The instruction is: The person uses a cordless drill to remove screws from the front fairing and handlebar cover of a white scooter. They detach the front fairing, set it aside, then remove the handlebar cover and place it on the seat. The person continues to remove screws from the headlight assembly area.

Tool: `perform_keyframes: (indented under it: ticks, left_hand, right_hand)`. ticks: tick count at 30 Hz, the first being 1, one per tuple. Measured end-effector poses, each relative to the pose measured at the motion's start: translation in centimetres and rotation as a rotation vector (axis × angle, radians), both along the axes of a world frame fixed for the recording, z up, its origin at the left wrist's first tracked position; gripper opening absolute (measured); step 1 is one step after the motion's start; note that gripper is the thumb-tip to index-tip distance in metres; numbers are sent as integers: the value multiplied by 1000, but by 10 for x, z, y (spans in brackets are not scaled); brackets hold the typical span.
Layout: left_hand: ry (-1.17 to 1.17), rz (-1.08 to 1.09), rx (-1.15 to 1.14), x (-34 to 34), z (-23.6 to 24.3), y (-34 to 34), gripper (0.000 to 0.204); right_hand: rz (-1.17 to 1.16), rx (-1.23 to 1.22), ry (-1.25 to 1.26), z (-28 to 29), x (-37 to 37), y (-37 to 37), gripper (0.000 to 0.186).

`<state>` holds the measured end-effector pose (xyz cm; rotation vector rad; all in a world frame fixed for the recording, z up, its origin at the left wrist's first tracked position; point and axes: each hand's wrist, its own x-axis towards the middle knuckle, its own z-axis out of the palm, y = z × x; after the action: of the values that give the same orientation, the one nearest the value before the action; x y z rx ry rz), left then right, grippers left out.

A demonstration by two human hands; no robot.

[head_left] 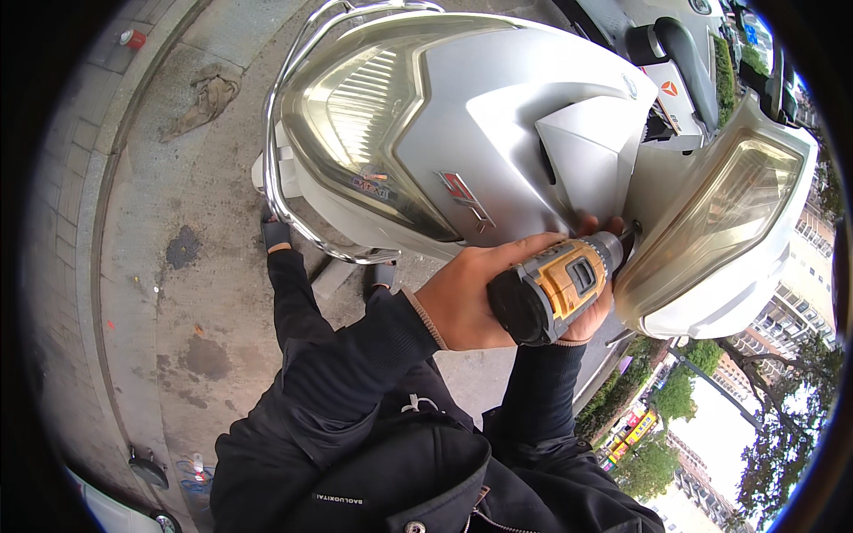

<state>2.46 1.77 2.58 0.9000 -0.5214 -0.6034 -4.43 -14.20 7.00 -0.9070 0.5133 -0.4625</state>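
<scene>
A yellow and black cordless drill (569, 280) is held up against the scooter, its chuck pointing into the gap between the silver front panel (498, 115) and the headlight unit (720, 226). My left hand (466, 298) is closed around the near side of the drill body, thumb side along its top. On the other side, my right hand (586, 322) wraps the drill from below, mostly hidden by it. Some fingertips (600, 224) show beyond the chuck; I cannot tell which hand they belong to. The drill's tip and whatever it touches are out of sight.
A chrome bar (271, 133) curves around the scooter's lower front lamp (355, 115). Another vehicle with a black seat (684, 67) stands close behind. On the pavement lie a crumpled cloth (204, 102) and a red can (133, 38) by the kerb. My feet are near the bar.
</scene>
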Motion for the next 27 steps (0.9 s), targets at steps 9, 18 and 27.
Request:
perform_keyframes:
  ticks: [9, 18, 27]
  left_hand:
    - [-29, -20, 72, 7, 20, 4, 88]
    - [-113, -32, 217, 7, 35, 6, 87]
    - [-173, -43, 325, -18, 28, 1, 95]
  right_hand:
    - [-68, 164, -202, 1, 14, 9, 58]
    - [11, 390, -480, -3, 27, 6, 46]
    - [-19, 456, -436, -4, 19, -5, 56]
